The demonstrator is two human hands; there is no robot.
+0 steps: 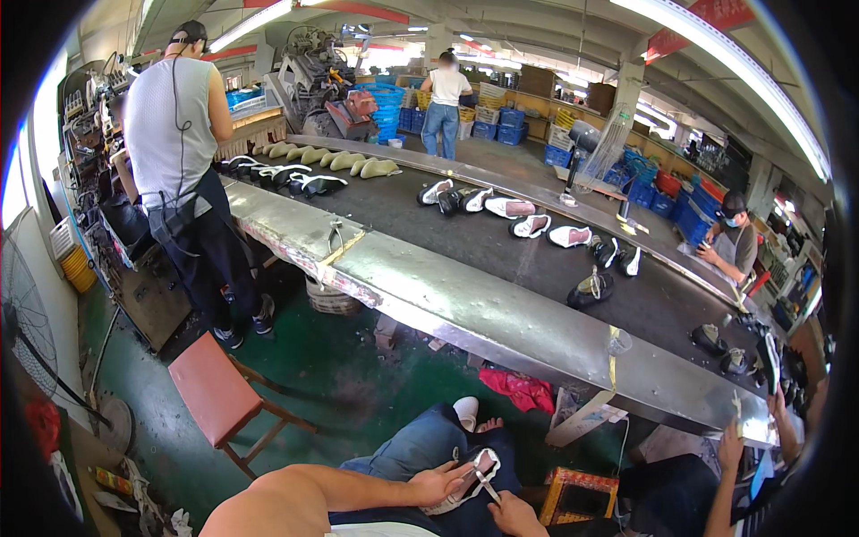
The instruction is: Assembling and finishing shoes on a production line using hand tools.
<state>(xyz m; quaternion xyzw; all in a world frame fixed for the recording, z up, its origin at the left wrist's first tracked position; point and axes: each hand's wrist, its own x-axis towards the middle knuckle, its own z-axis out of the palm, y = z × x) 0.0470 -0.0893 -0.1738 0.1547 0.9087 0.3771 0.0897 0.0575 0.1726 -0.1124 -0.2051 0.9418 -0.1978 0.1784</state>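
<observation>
Low in the head view, a white shoe upper [484, 461] with a pinkish-brown inside rests over my lap. My left hand [436, 484] grips its side from the left, fingers lying along the opening. From the right comes my right hand [517, 516], closed around a slim silvery metal tool [487, 484]. The tool's far end lies against the shoe's upper edge; its exact kind is too small to make out. My hand and the tool hide part of the shoe.
Ahead runs a long dark conveyor belt [403, 215] with metal edges, carrying several shoes [569, 235]. Pincers [335, 237] lie on its near edge. A red-seated stool [215, 387] stands left. An orange crate-like stool [582, 494] and a co-worker's arms [729, 456] are right.
</observation>
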